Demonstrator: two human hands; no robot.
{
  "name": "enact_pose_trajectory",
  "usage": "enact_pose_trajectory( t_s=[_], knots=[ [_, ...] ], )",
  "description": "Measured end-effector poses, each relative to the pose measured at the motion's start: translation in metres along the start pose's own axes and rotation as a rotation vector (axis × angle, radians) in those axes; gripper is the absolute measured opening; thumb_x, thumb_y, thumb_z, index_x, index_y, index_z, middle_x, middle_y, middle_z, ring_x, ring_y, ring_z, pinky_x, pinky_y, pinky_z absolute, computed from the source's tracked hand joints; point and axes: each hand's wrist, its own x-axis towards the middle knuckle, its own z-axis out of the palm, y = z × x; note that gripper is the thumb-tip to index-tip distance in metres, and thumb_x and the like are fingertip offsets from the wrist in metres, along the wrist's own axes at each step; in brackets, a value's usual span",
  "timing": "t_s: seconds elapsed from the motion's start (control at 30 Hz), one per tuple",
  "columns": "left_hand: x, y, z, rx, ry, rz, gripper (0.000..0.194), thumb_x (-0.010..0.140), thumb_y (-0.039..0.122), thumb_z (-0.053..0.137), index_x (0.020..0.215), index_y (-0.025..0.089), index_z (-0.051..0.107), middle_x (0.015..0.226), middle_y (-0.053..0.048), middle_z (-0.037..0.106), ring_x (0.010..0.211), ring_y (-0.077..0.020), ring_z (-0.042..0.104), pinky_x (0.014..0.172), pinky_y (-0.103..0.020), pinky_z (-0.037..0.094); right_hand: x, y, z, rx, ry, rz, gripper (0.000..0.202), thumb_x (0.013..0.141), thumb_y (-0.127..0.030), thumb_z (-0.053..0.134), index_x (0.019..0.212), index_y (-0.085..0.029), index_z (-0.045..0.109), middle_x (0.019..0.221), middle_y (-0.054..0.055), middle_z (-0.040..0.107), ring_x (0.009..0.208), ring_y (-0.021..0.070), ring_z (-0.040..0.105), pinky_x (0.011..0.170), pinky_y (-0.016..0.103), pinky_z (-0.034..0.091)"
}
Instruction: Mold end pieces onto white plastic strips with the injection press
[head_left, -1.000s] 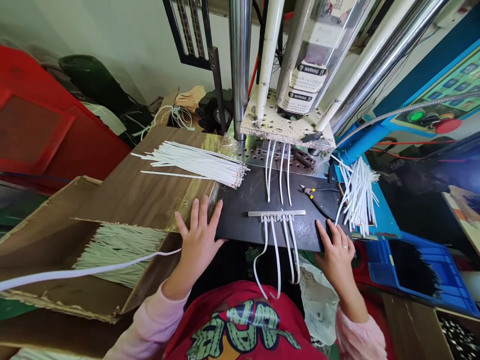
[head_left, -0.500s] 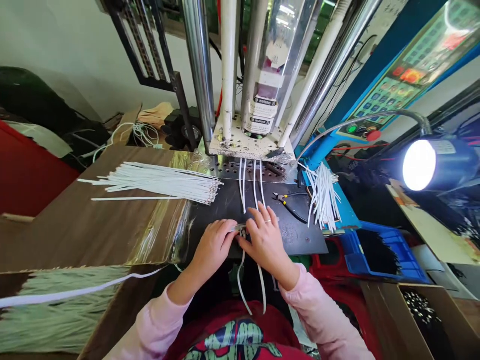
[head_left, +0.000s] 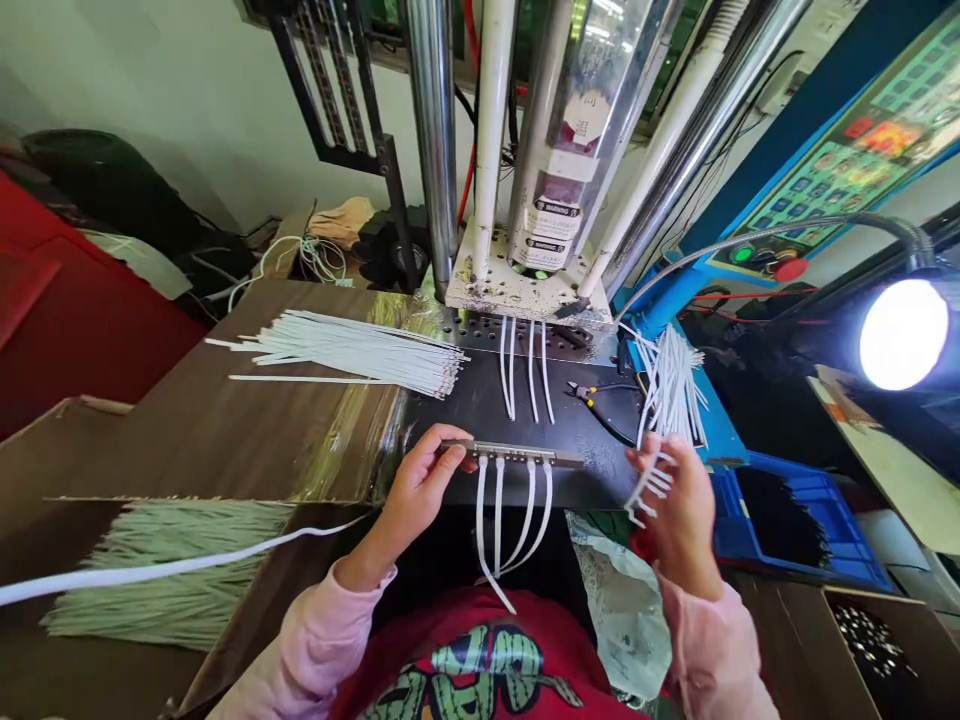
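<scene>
My left hand (head_left: 424, 485) pinches the left end of a narrow metal mould bar (head_left: 566, 459) above the front of the black work plate. Several white cables (head_left: 531, 510) are seated in the bar and curve down toward my lap. Off to the right, my right hand (head_left: 688, 500) is closed on a small white comb-like plastic strip (head_left: 646, 490) with short teeth. Behind the bar, several more white cables (head_left: 533, 375) run out from under the press plate (head_left: 525, 292). Cutting pliers (head_left: 600, 405) with black and yellow handles lie on the work plate.
A bundle of white cables (head_left: 360, 350) lies on the brown cardboard at left. Another cable bundle (head_left: 670, 385) rests at right, beside the blue machine frame. A lit lamp (head_left: 904, 333) hangs at far right, above a blue crate (head_left: 862, 560). A clear plastic bag (head_left: 622, 610) hangs below.
My right hand has moved away from the bar to the right, holding the comb-like strip. The bar and its cables now show in full, still in my left hand. The view has shifted slightly.
</scene>
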Motion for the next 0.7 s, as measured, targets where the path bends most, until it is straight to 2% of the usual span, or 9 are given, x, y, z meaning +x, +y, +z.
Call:
enact_pose_trajectory(
  t_s=[0.07,0.13,0.2,0.23,0.3,0.4,0.53,0.6,0.7],
  knots=[
    [0.002,-0.002,-0.003,-0.024,0.004,0.006,0.021,0.096,0.037,0.057,0.1,0.017,0.062,0.086,-0.001,0.064,0.074,-0.0136,0.064,0.074,-0.027,0.054,-0.006,-0.006,-0.036,-0.15,-0.013,0.099,0.03,0.084,-0.046,0.062,0.072,-0.023,0.048,0.065,-0.005,0.056,0.049,0.0097,0.052,0.059,0.026,0.053],
    [0.003,-0.004,-0.008,-0.05,-0.002,0.007,0.021,0.096,0.036,0.057,0.101,0.017,0.062,0.088,-0.001,0.064,0.075,-0.0136,0.064,0.075,-0.027,0.053,-0.013,-0.01,-0.074,-0.371,-0.199,0.246,0.032,0.082,-0.051,0.068,0.077,-0.023,0.052,0.067,-0.002,0.062,0.05,0.0135,0.056,0.05,0.025,0.049],
    [0.004,-0.004,-0.012,-0.07,-0.006,0.013,0.021,0.096,0.036,0.056,0.103,0.017,0.061,0.091,-0.002,0.064,0.077,-0.0138,0.064,0.078,-0.028,0.053,-0.017,-0.013,-0.108,-0.661,-0.482,0.341,0.035,0.077,-0.054,0.074,0.086,-0.022,0.063,0.08,0.004,0.071,0.067,0.0198,0.066,0.061,0.029,0.054],
    [0.005,-0.004,-0.013,-0.074,-0.007,0.017,0.021,0.096,0.036,0.056,0.104,0.017,0.061,0.093,-0.002,0.064,0.079,-0.0141,0.064,0.08,-0.028,0.053,-0.018,-0.014,-0.12,-0.801,-0.567,0.336,0.037,0.076,-0.056,0.075,0.087,-0.022,0.067,0.084,0.006,0.073,0.073,0.0222,0.068,0.065,0.03,0.055],
    [0.006,-0.003,-0.014,-0.074,-0.004,0.028,0.022,0.096,0.037,0.056,0.104,0.017,0.061,0.095,-0.003,0.064,0.081,-0.0147,0.064,0.081,-0.029,0.053,-0.017,-0.014,-0.129,-1.013,-0.622,0.244,0.04,0.078,-0.061,0.07,0.086,-0.022,0.071,0.086,0.008,0.074,0.079,0.0248,0.068,0.071,0.031,0.056],
    [0.008,0.002,-0.011,-0.055,-0.008,0.039,0.023,0.095,0.039,0.057,0.104,0.017,0.061,0.096,-0.004,0.064,0.082,-0.0156,0.064,0.082,-0.029,0.054,-0.016,-0.013,-0.101,-1.067,-0.547,-0.027,0.041,0.087,-0.061,0.059,0.092,-0.022,0.073,0.091,0.008,0.075,0.085,0.0253,0.07,0.077,0.032,0.057],
    [0.011,0.009,-0.003,-0.059,-0.03,0.058,0.023,0.094,0.04,0.058,0.102,0.018,0.061,0.097,-0.003,0.063,0.082,-0.0157,0.064,0.081,-0.029,0.053,-0.016,0.002,-0.009,-0.995,-0.58,-0.441,0.041,0.095,-0.053,0.052,0.117,-0.022,0.068,0.116,0.01,0.073,0.109,0.0252,0.067,0.097,0.036,0.052],
    [0.011,0.012,0.001,-0.082,-0.02,0.056,0.024,0.094,0.04,0.059,0.103,0.018,0.061,0.098,-0.004,0.064,0.082,-0.0158,0.065,0.081,-0.029,0.053,-0.019,0.016,0.034,-1.021,-0.697,-0.522,0.046,0.098,-0.055,0.048,0.123,-0.021,0.066,0.112,0.011,0.074,0.104,0.0241,0.069,0.091,0.034,0.052],
    [0.005,0.014,0.005,-0.16,0.108,0.014,0.033,0.093,0.044,0.06,0.116,0.019,0.057,0.091,-0.002,0.064,0.08,-0.0154,0.064,0.08,-0.029,0.051,-0.024,0.035,0.073,-1.127,-0.697,-0.517,0.053,0.099,-0.064,0.04,0.099,-0.021,0.071,0.078,0.006,0.073,0.072,0.0211,0.07,0.064,0.028,0.048]
  ],
)
